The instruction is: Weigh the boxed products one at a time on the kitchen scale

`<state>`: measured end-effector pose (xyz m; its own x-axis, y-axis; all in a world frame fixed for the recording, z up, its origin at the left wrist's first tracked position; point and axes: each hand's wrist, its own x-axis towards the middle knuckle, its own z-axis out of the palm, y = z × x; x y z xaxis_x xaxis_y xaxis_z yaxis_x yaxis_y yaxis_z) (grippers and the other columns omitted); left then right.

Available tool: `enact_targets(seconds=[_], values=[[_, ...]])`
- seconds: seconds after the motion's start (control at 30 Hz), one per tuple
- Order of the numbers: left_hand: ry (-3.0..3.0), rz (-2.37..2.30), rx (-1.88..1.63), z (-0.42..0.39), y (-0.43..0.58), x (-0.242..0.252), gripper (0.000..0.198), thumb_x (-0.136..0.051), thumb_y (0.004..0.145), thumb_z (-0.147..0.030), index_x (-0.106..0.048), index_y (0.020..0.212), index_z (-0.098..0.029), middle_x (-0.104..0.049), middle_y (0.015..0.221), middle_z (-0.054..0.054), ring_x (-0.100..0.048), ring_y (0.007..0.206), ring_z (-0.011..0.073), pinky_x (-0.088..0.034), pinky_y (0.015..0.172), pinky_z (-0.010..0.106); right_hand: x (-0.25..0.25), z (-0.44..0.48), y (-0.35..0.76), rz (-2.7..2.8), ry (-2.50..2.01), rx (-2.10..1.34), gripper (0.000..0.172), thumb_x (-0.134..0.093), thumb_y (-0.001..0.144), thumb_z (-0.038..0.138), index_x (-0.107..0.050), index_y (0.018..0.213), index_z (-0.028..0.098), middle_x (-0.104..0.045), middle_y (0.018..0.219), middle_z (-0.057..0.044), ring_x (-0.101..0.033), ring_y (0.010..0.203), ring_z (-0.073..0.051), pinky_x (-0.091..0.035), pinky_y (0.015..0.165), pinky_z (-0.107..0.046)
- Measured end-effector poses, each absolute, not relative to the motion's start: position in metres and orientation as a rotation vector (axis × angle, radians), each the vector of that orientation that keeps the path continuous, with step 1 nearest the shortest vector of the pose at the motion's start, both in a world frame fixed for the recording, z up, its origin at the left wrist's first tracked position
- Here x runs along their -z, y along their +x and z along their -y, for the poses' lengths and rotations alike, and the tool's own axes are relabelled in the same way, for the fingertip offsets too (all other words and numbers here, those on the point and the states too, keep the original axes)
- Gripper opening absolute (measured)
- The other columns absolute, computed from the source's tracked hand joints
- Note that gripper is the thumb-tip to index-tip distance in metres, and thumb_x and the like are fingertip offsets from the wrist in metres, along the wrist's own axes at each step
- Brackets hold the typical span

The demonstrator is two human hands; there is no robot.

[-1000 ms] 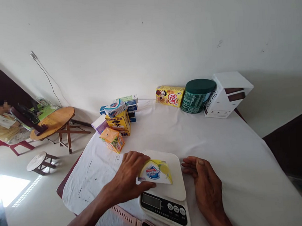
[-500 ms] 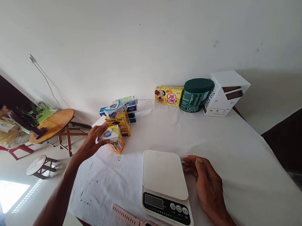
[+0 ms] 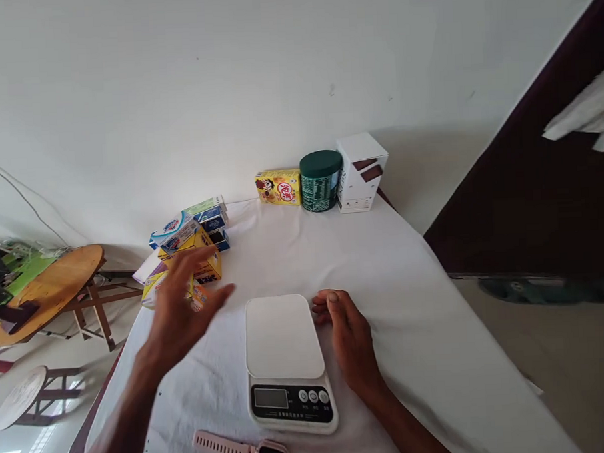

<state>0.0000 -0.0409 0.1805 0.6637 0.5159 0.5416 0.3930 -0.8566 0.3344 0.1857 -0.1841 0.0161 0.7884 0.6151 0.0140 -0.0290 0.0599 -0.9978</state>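
Note:
My left hand [image 3: 182,305] is in the air left of the scale, thumb and fingers spread, holding nothing. Behind it and partly hidden, a yellow-and-white soap box [image 3: 152,291] lies on an orange-printed box [image 3: 199,296]. My right hand [image 3: 347,335] rests on its side by the right edge of a white kitchen scale [image 3: 284,337], fingers loosely bent and nothing held. The scale's plate is bare and its display looks blank. A pink smartwatch [image 3: 242,451] lies in front of the scale.
A yellow box [image 3: 203,257] with a blue-and-white soap box [image 3: 176,230] on top stands at the back left, with blue boxes [image 3: 212,218] behind. Along the wall stand a yellow snack box [image 3: 279,187], a green tub [image 3: 321,181] and a white carton [image 3: 360,174]. A stool [image 3: 22,397] stands left.
My left hand has let go of the yellow-and-white soap box and come back toward me, its fingers opening. The view has turned right. My right hand stays beside the scale.

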Motion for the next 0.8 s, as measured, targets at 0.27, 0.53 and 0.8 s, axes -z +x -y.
enact_targets(seconds=[0.27, 0.53, 0.8], values=[[2.622, -0.449, -0.802, 0.005, 0.215, -0.144, 0.064, -0.079, 0.082, -0.027, -0.049, 0.136, -0.015, -0.056, 0.133, 0.018, -0.060, 0.118, 0.0286, -0.050, 0.100, 0.043, -0.019, 0.186, 0.185, 0.476, -1.330, -0.539, 0.040, -0.044, 0.101, 0.059, -0.059, 0.088, 0.024, -0.067, 0.085, -0.002, -0.062, 0.080, -0.019, -0.050, 0.070, -0.029], [2.732, -0.647, -0.730, 0.019, 0.366, -0.169, 0.089, -0.077, 0.077, -0.065, -0.042, 0.141, -0.015, -0.051, 0.138, 0.024, -0.043, 0.136, 0.0421, -0.035, 0.107, 0.051, -0.027, 0.187, 0.185, 0.489, -1.246, -0.605, 0.041, -0.038, 0.103, 0.058, -0.047, 0.080, 0.025, -0.056, 0.077, 0.001, -0.053, 0.070, -0.016, -0.044, 0.065, -0.028], [2.778, -0.946, -0.750, 0.039, 0.423, -0.149, 0.058, -0.073, 0.086, -0.042, -0.050, 0.129, -0.012, -0.051, 0.137, 0.024, -0.045, 0.131, 0.0402, -0.035, 0.106, 0.046, -0.015, 0.182, 0.185, 0.506, -1.282, -0.538, 0.037, -0.038, 0.105, 0.051, -0.042, 0.079, 0.026, -0.045, 0.073, 0.004, -0.043, 0.067, -0.014, -0.038, 0.065, -0.029]])
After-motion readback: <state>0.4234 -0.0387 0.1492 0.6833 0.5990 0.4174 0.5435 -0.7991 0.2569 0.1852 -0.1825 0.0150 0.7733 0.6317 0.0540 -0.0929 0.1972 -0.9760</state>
